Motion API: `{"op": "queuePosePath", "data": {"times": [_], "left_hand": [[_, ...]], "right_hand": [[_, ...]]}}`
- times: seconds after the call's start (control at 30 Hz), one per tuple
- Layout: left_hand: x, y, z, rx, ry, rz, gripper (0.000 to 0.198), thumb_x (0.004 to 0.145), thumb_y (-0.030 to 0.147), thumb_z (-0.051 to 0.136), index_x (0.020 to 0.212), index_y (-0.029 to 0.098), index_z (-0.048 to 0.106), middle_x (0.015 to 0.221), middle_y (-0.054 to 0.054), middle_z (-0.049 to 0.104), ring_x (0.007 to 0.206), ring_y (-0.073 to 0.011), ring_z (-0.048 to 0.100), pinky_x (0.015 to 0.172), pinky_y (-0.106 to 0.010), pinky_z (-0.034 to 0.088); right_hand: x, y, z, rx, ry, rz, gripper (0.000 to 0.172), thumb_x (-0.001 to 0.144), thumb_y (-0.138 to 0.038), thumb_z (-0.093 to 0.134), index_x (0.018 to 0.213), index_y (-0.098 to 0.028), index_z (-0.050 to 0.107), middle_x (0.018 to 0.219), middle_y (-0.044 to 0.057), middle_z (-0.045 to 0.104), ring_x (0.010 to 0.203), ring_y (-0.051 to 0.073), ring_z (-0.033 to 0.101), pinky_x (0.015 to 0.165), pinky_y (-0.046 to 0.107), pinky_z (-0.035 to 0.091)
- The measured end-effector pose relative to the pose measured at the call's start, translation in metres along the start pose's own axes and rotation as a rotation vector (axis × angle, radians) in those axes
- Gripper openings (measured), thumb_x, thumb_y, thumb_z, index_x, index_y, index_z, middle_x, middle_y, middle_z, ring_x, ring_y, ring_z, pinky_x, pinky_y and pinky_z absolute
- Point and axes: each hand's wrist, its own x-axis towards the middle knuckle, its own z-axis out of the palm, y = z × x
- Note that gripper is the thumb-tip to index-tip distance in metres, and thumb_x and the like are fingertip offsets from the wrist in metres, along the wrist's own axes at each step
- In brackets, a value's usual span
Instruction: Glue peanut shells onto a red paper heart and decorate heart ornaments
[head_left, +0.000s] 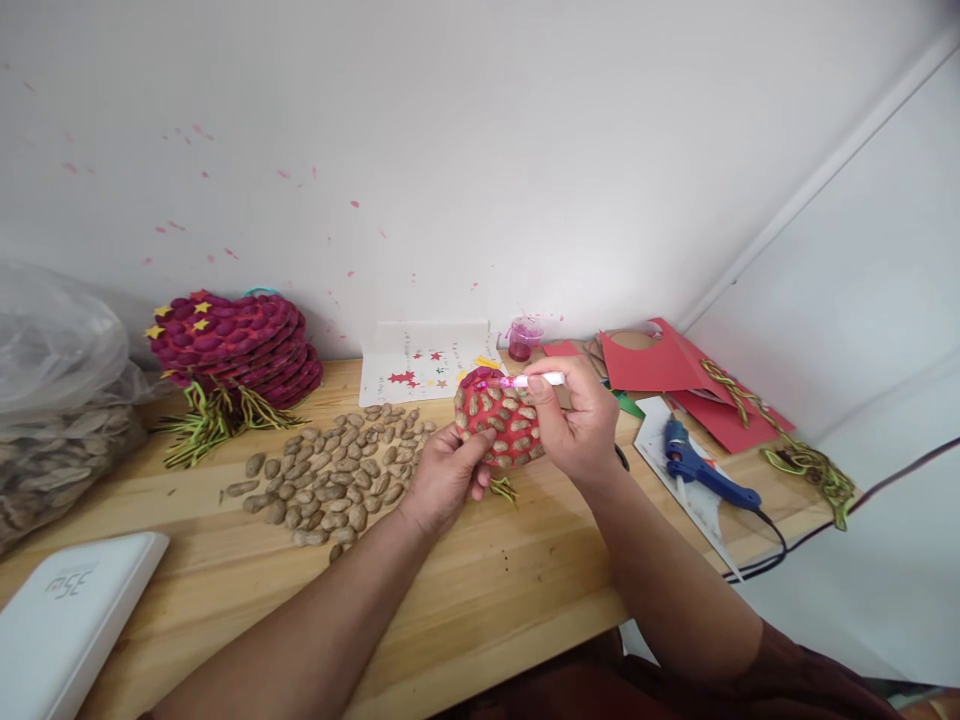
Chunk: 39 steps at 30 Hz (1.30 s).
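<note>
A round red disc (512, 428) covered with peanuts is pinched at its lower left edge by my left hand (450, 470), thumb on top. Some peanuts at its top left are coloured magenta; the others are bare tan. In my right hand (581, 415) is a white-handled brush (544, 380), its pink-stained tip touching the magenta peanuts. Green yarn strands (503, 489) stick out below the disc. Just behind stands a small clear cup (524, 338) with magenta liquid.
Loose peanuts (337, 475) spread left of my hands. Further left are stacked magenta discs (232, 345), a plastic bag of peanuts (56, 450) and a white device (82, 615). At right lie a blue glue gun (701, 468), its cable, red paper (652, 360) and yarn (814, 470).
</note>
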Motion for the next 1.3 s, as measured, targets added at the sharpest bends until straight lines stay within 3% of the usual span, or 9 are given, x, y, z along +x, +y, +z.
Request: {"op": "queuePosePath", "data": {"times": [1.3], "left_hand": [[0.0006, -0.0009, -0.0004, -0.014, -0.002, 0.001, 0.047, 0.061, 0.049, 0.089, 0.071, 0.018, 0.056, 0.048, 0.006, 0.056, 0.035, -0.0054, 0.043, 0.030, -0.015, 0.029]], "right_hand": [[0.0013, 0.0002, -0.0001, -0.021, 0.015, 0.010, 0.007, 0.098, -0.020, 0.061, 0.098, -0.022, 0.067, 0.089, 0.004, 0.072, 0.083, 0.019, 0.066, 0.079, 0.035, 0.051]]}}
